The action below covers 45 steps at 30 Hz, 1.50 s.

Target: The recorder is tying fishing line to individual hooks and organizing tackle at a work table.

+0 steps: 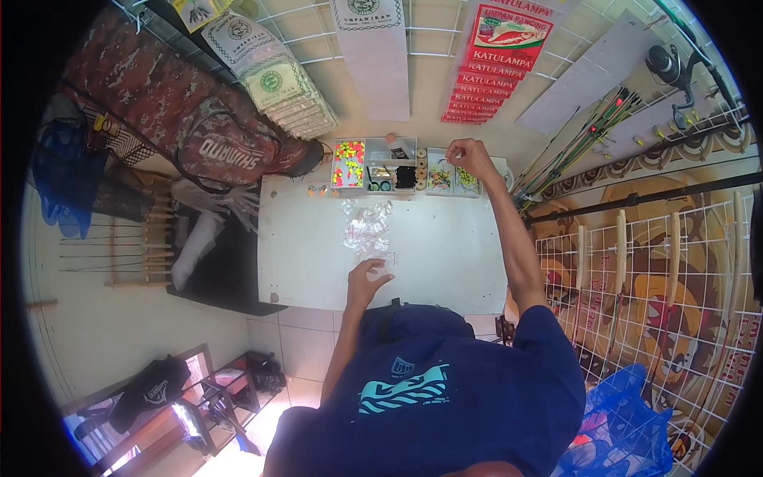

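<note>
My left hand (365,282) is low over the white table (441,256), thumb and fingers curved around a small clear plastic bag (377,273); whether they pinch it is unclear. Several more clear plastic bags (365,226) lie in a loose pile just beyond. My right hand (469,156) is raised over a divided tray (440,194) of small green, yellow and orange pieces. Its fingertips are together, and something small and dark seems to show at them, too small to name. A second tray (349,141) holds pink and yellow pieces, a small bottle (394,146) and black items (406,177).
Cork-coloured discs (422,161) stand between the trays. Small orange-and-silver items (318,190) lie at the table's back left. A camouflage rod bag (220,143) leans at the left. Fishing rods (584,137) and a wire rack (644,268) stand at the right. Bait packets (489,77) hang behind.
</note>
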Tool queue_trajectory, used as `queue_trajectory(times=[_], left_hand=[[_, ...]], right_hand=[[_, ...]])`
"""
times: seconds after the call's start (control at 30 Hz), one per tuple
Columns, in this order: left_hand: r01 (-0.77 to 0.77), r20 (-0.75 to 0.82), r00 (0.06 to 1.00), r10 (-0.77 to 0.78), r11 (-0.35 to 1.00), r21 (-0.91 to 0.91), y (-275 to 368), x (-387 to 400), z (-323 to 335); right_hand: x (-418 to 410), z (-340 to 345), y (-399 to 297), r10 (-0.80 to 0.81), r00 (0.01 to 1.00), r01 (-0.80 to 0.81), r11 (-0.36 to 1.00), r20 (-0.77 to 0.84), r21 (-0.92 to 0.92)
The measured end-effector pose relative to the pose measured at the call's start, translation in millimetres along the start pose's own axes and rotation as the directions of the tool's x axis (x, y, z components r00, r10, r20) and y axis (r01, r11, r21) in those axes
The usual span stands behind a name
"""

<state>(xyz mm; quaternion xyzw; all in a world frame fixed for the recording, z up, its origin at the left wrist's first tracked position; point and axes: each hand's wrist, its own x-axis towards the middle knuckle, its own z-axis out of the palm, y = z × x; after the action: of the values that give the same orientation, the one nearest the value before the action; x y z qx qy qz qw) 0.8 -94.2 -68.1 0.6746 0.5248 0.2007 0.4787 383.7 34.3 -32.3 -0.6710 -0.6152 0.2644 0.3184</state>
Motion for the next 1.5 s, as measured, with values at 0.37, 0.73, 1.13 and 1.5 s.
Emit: queue_trajectory(times=[0.37,0.73,1.13,1.5], left_hand=[[-0.358,-0.017,0.922,0.387,0.869,0.341,49.5,89.5,20.9],[-0.249,0.142,0.942,0.303,0.918,-0.307,182.3,169.1,30.7],[-0.234,0.127,0.935,0.331,0.846,-0.479,166.4,189.1,47.2],[-0.224,0.134,0.938,0.321,0.851,-0.474,158.1,202.4,56.8]], right_hand=[[-26.9,-15.2,-24.5,-0.009,1.0,0.016,0.97,-0.029,0.244],[-56.4,-30.7,-50.5,0.064,0.995,-0.097,0.736,0.074,0.67],[-52.2,-35.3,-47.5,0.119,0.993,-0.069,0.707,-0.022,0.704],[-49.1,-33.7,-55.3,0.175,0.972,0.015,0.619,-0.157,0.785]])
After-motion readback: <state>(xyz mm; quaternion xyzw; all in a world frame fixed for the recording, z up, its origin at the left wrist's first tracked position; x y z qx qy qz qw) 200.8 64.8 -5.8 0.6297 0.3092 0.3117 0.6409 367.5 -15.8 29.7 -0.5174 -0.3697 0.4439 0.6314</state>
